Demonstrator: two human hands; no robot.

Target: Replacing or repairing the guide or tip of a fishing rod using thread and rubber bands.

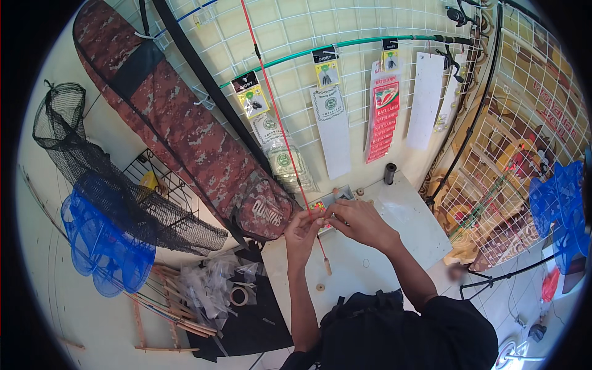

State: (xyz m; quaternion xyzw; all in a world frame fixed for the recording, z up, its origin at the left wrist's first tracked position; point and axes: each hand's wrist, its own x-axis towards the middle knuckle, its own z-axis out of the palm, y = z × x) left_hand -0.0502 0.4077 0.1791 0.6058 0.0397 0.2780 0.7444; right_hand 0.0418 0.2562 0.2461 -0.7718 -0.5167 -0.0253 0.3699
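A thin red fishing rod [287, 145] slants down from the top of the view to a short light-brown handle [327, 266] over the white table. My left hand [300, 232] is closed at the rod's lower part, which passes among its fingers. Beside it, my right hand [359, 220] has its thumb and fingers pinched together close to the left fingertips; whatever lies between them is too small to make out. Just behind both hands is a grey compartment box [346, 193], partly hidden, with brightly coloured beads [317, 206] in it.
The white table [388, 271] carries a dark cylinder [390, 173] and small brown rings [320, 287]. A camouflage rod bag [185, 132] leans at left, near a black net [117, 166]. Plastic bags and a tape roll [240, 296] lie on black cloth. Packets hang on a wire grid behind.
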